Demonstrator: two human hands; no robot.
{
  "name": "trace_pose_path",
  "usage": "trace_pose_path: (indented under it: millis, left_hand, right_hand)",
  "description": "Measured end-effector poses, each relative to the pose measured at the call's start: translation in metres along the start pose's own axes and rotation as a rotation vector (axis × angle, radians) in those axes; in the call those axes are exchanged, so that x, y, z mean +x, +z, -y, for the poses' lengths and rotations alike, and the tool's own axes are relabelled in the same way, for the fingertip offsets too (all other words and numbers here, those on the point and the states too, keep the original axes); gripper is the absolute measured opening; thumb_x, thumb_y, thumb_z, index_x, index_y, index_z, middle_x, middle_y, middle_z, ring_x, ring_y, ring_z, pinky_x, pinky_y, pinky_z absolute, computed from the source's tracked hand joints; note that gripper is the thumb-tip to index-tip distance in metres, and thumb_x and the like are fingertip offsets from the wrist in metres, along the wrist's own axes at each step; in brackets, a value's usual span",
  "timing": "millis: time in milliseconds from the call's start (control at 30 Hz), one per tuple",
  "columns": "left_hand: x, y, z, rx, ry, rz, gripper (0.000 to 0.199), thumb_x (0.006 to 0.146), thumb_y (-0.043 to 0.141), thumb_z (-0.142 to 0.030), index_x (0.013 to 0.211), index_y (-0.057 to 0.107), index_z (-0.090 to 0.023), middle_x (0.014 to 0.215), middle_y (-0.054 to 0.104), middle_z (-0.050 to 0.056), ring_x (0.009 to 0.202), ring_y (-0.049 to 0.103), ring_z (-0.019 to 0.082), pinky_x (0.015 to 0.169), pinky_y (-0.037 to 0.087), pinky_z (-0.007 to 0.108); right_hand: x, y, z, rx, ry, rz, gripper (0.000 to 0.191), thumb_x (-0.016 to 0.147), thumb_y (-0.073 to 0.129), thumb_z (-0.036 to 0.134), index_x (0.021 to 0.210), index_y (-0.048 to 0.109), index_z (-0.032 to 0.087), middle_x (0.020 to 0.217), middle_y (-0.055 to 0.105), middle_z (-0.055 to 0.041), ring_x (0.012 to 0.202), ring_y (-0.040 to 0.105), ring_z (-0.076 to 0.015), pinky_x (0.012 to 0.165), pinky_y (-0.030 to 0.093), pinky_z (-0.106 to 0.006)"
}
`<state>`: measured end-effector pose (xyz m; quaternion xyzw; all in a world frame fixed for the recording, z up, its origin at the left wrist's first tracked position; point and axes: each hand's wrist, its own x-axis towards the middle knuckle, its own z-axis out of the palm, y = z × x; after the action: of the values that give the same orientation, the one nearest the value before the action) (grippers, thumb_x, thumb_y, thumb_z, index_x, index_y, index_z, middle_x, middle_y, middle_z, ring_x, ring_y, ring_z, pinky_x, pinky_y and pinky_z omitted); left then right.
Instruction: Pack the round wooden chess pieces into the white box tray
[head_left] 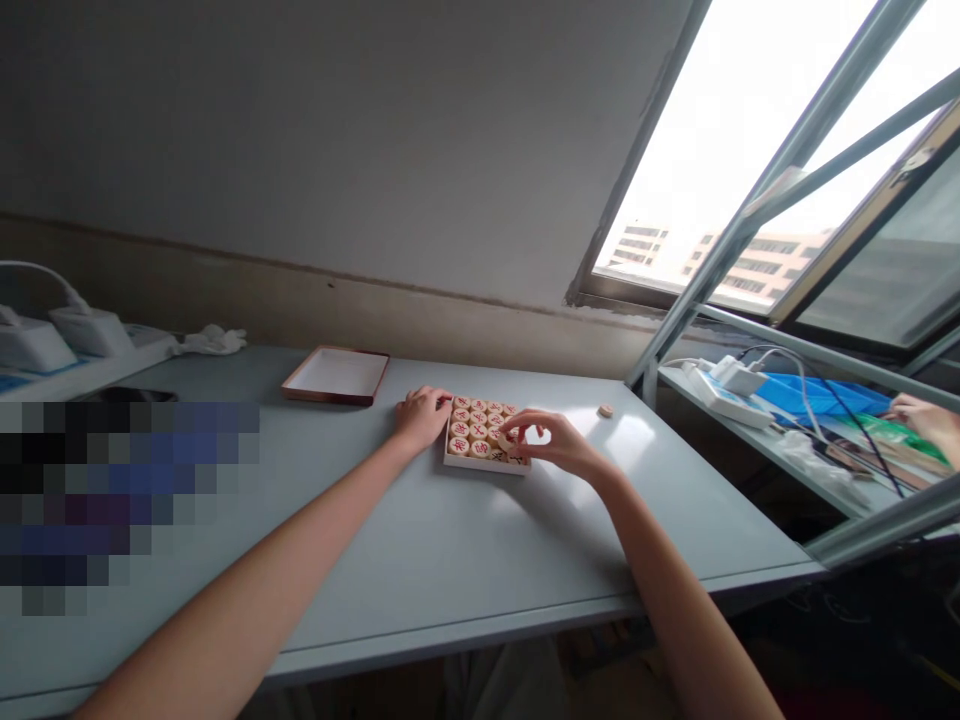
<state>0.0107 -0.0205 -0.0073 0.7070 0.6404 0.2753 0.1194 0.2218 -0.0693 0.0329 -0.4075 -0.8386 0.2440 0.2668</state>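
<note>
From my remote seat I watch two bare hands at work on a long, smooth, pale grey-blue table [420, 570]. Between them sits a shallow, white-walled square box [484, 466], filled with rows of round, pale wooden discs [480, 432] that bear red characters. I see the left hand [424, 413] at the far left corner of the box, palm down, its fingertips touching the edge; whether it grips that wall or merely rests there, I cannot tell. The right hand [559, 442] reaches in from the right, thumb and forefinger pinched on a disc over the near right part of the box (its fingers hide several neighbours from me). One lone pale wooden disc [605, 411] lies on the table to the right of the box and farther off, well apart from both hands. To the far left, near the wall, I find a shallow square lid [337, 375], reddish brown outside and white within, its open side up. At the left end of the table stands a white plastic power strip [142, 345] with bulky white plugs, and a flat dark object [135, 395] lies just nearer. On the right, past a grey metal frame [679, 325], I make out another person's hand [926, 415] near a crumpled blue plastic sheet [825, 397] and a green one [900, 435].
</note>
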Motion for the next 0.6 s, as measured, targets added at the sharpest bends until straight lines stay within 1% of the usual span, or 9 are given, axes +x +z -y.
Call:
trace_pose_path:
  millis: [100, 167, 267, 367, 433, 500, 567, 600]
  left_hand:
    - [0.0002, 0.0004, -0.0001, -0.003, -0.001, 0.001, 0.026, 0.08, 0.04, -0.026, 0.094, 0.062, -0.024, 0.105, 0.059, 0.003, 0.1, 0.05, 0.022, 0.082, 0.039, 0.034]
    - [0.0005, 0.0011, -0.0001, -0.003, -0.006, -0.003, 0.026, 0.08, 0.04, -0.027, 0.093, 0.062, -0.024, 0.105, 0.06, 0.002, 0.101, 0.05, 0.022, 0.083, 0.038, 0.034]
    - [0.0008, 0.0016, 0.0, 0.003, -0.004, -0.008, 0.026, 0.081, 0.039, -0.027, 0.093, 0.062, -0.024, 0.105, 0.06, 0.002, 0.101, 0.049, 0.022, 0.083, 0.038, 0.033]
    - [0.0004, 0.0006, -0.0002, 0.019, 0.004, -0.001, 0.025, 0.081, 0.039, -0.026, 0.093, 0.062, -0.025, 0.106, 0.059, 0.002, 0.1, 0.05, 0.021, 0.082, 0.039, 0.032]
    - [-0.0002, -0.0007, -0.0005, 0.031, 0.007, 0.008, 0.026, 0.081, 0.039, -0.026, 0.094, 0.061, -0.025, 0.106, 0.059, 0.002, 0.1, 0.05, 0.021, 0.082, 0.039, 0.031]
    - [-0.0009, -0.002, -0.0007, 0.04, 0.008, 0.01, 0.026, 0.081, 0.039, -0.026, 0.095, 0.061, -0.024, 0.106, 0.059, 0.002, 0.1, 0.05, 0.021, 0.081, 0.039, 0.03]
    - [-0.0014, -0.0028, -0.0007, 0.04, 0.013, 0.011, 0.026, 0.081, 0.039, -0.026, 0.096, 0.061, -0.024, 0.107, 0.059, 0.002, 0.1, 0.05, 0.021, 0.082, 0.039, 0.03]
    - [-0.0015, -0.0029, -0.0006, 0.035, 0.018, 0.015, 0.027, 0.081, 0.039, -0.026, 0.097, 0.06, -0.024, 0.107, 0.059, 0.002, 0.1, 0.05, 0.021, 0.082, 0.039, 0.031]
  right_hand:
    - [0.0012, 0.0054, -0.0039, -0.016, -0.075, 0.011, 0.025, 0.067, 0.065, 0.032, 0.091, 0.063, 0.022, 0.091, 0.056, -0.0035, 0.079, 0.052, -0.0147, 0.066, 0.04, -0.026]
    - [0.0009, 0.006, -0.0073, -0.018, -0.097, 0.011, 0.026, 0.068, 0.065, 0.031, 0.093, 0.063, 0.023, 0.09, 0.054, -0.0035, 0.079, 0.052, -0.0147, 0.069, 0.041, -0.027]
    - [-0.0002, 0.0062, -0.0077, 0.024, -0.106, 0.032, 0.026, 0.07, 0.064, 0.031, 0.094, 0.062, 0.023, 0.091, 0.056, -0.0034, 0.082, 0.053, -0.0157, 0.072, 0.041, -0.028]
    - [-0.0012, 0.0068, -0.0034, 0.08, -0.086, 0.044, 0.028, 0.068, 0.065, 0.033, 0.094, 0.061, 0.021, 0.091, 0.06, -0.0031, 0.083, 0.053, -0.0164, 0.073, 0.042, -0.029]
    - [-0.0013, 0.0068, -0.0005, 0.073, -0.063, 0.016, 0.027, 0.067, 0.066, 0.034, 0.09, 0.061, 0.02, 0.085, 0.061, -0.0025, 0.077, 0.053, -0.0155, 0.069, 0.042, -0.028]
    - [-0.0006, 0.0057, 0.0, 0.048, -0.048, -0.025, 0.02, 0.068, 0.064, 0.034, 0.081, 0.061, 0.019, 0.079, 0.06, -0.0019, 0.071, 0.052, -0.0146, 0.065, 0.041, -0.026]
    - [0.0012, 0.0026, -0.0046, 0.009, -0.026, -0.094, 0.016, 0.073, 0.059, 0.035, 0.075, 0.06, 0.019, 0.076, 0.06, -0.002, 0.07, 0.052, -0.0148, 0.065, 0.041, -0.027]
    - [0.0023, 0.0, -0.0096, -0.038, 0.003, -0.147, 0.016, 0.076, 0.055, 0.035, 0.075, 0.059, 0.019, 0.077, 0.06, -0.0026, 0.073, 0.053, -0.0156, 0.067, 0.041, -0.028]
